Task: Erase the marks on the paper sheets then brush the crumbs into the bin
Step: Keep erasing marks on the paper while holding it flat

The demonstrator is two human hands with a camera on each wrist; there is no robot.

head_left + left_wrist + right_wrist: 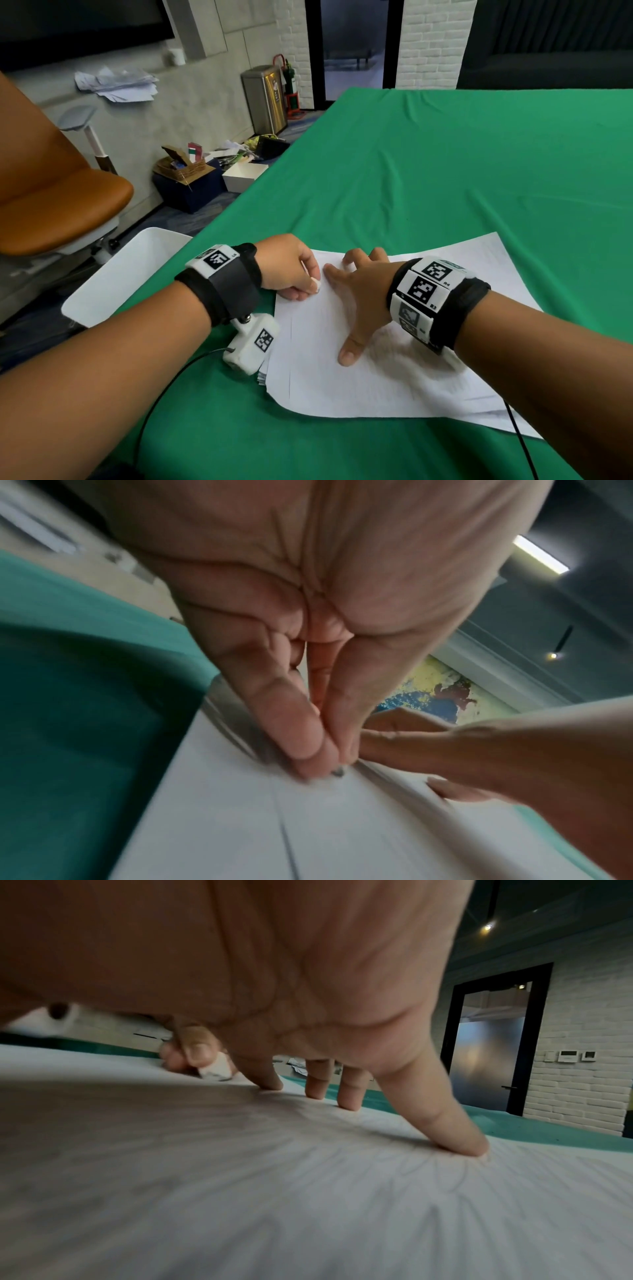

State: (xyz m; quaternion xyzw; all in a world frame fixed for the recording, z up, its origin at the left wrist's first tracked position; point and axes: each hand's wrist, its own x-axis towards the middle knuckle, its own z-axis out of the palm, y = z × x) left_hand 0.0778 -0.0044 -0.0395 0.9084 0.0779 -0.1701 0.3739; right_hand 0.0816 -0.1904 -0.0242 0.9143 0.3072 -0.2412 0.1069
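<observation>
Even indoor light, soft shadows; wrist views blurred, head view edge-warped.

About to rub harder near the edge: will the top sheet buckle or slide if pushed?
Probably yes. The top sheet looks thin and floppy, and it ripples around the right hand, whose spread fingers press it flat. It lies on other loose sheets, so it may slide. The left hand pinches the eraser at its edge.

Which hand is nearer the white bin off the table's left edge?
Left. The left hand, pinching the eraser, sits at the paper's left edge beside the bin; the right hand presses the sheet farther right.
</observation>
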